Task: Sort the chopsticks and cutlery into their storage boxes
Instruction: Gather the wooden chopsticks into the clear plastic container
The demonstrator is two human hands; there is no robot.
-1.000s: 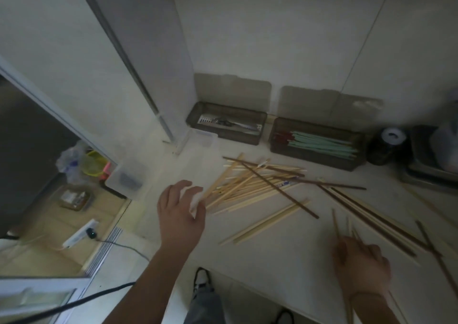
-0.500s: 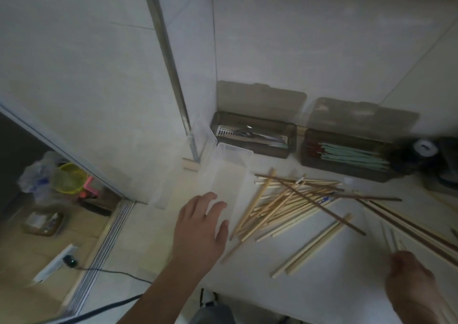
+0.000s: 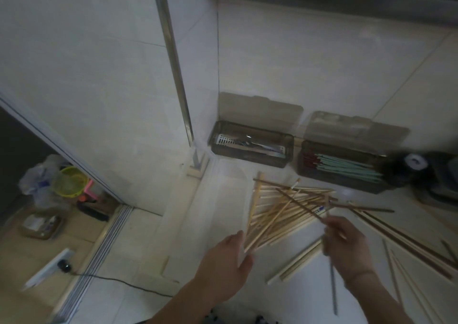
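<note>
A heap of light wooden chopsticks lies on the white counter, crossed by a few dark ones. My left hand grips the near end of a clear plastic box just left of the heap, its fingers touching the stick ends. My right hand is closed on a thin chopstick that runs down past my wrist. At the wall stand two brown boxes with open lids. The left brown box holds metal cutlery. The right brown box holds green and red chopsticks.
Long dark chopsticks and a light pair lie to the right and in front. A dark jar with a white lid stands beside the right box. The counter ends at my left; below are a yellow basket and a power strip.
The view has swung left and up. My right hand came in from the right edge to the heap and closed on a chopstick. My left hand shifted right onto the clear box's near end.
</note>
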